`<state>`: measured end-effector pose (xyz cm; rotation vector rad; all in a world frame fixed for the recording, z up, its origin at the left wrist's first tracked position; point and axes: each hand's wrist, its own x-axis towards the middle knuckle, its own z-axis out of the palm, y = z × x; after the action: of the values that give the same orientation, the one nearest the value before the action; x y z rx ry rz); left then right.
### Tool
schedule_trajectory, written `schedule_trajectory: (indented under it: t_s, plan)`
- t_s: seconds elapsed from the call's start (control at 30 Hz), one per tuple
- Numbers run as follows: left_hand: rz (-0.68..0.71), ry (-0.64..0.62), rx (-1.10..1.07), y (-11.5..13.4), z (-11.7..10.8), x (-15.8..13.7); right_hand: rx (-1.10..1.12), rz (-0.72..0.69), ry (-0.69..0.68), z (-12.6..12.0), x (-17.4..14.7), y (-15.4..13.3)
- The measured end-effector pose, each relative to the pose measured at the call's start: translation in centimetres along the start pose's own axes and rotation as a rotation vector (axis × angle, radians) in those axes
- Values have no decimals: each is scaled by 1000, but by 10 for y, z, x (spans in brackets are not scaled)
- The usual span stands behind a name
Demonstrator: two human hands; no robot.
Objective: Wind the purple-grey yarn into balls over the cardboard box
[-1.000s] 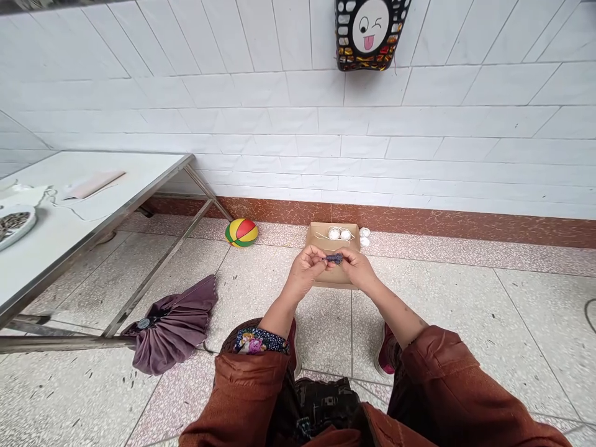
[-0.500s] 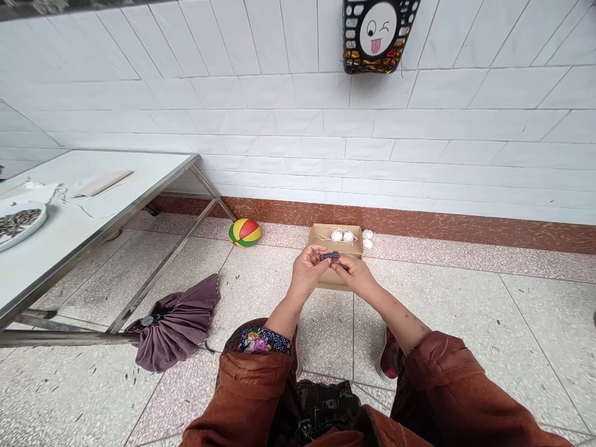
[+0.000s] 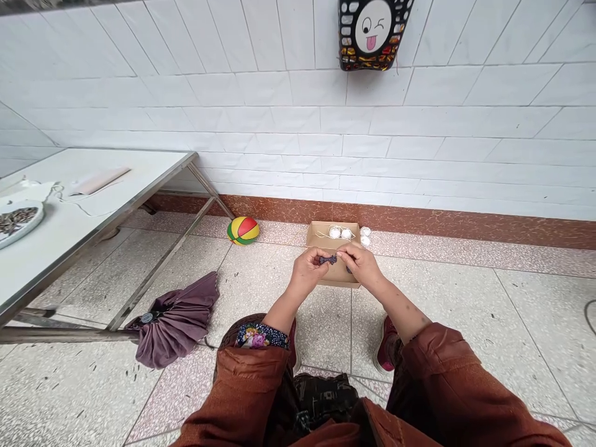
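We pinch a small dark bit point(image 3: 331, 259) between our left hand point(image 3: 308, 271) and right hand point(image 3: 362, 266), above the box point(image 3: 333, 276). If our grip slips, it may drop to the floor point(image 3: 465, 298) and get lost.

Box point(image 3: 333, 280) on floor before the hands, ball point(image 3: 243, 230) left of it, umbrella point(image 3: 174, 320) beside table point(image 3: 93, 217)
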<state>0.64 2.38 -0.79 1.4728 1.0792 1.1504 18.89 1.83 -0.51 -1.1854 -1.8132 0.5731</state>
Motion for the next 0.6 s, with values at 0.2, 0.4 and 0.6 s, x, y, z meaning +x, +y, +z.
schedule_trajectory:
  t_s: [0.2,0.4,0.6]
  plan:
    - [-103,-185,-232,16,2,-3,8,73,-15,7,0,11]
    - [-114,-69,-326,13,2,1,36,105,-98,26,-8,15]
    - [-60,116,-131,5,-4,7,70,-13,-169,25,-10,3]
